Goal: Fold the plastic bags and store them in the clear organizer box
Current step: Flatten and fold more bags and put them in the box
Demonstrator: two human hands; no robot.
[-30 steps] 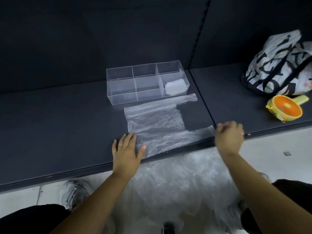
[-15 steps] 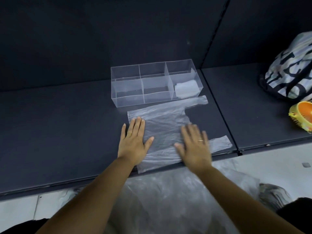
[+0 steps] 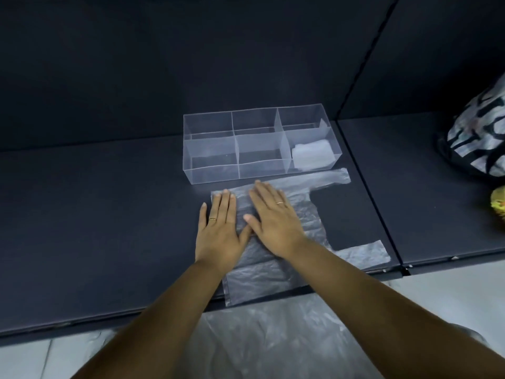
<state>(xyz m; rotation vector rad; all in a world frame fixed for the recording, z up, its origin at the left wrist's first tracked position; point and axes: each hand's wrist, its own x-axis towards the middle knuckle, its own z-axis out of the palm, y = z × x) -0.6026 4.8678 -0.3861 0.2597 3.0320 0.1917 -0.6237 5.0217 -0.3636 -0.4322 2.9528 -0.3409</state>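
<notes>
A clear plastic bag lies spread flat on the dark shelf, its two handles pointing right. My left hand presses flat on the bag's left edge, fingers straight. Beside it, my right hand lies flat on the bag's middle, fingers straight and reaching toward the far edge. Just behind the bag stands the clear organizer box with six compartments. A folded bag sits in its front right compartment.
A pile of loose plastic bags lies below the shelf's front edge near my lap. A patterned black-and-white bag and an orange-yellow fan sit on the shelf at the far right. A seam splits the shelf panels.
My right hand left the bag's near handle at the shelf edge and moved onto the bag's middle, then slid left next to my left hand. The view shifted left and closer.
</notes>
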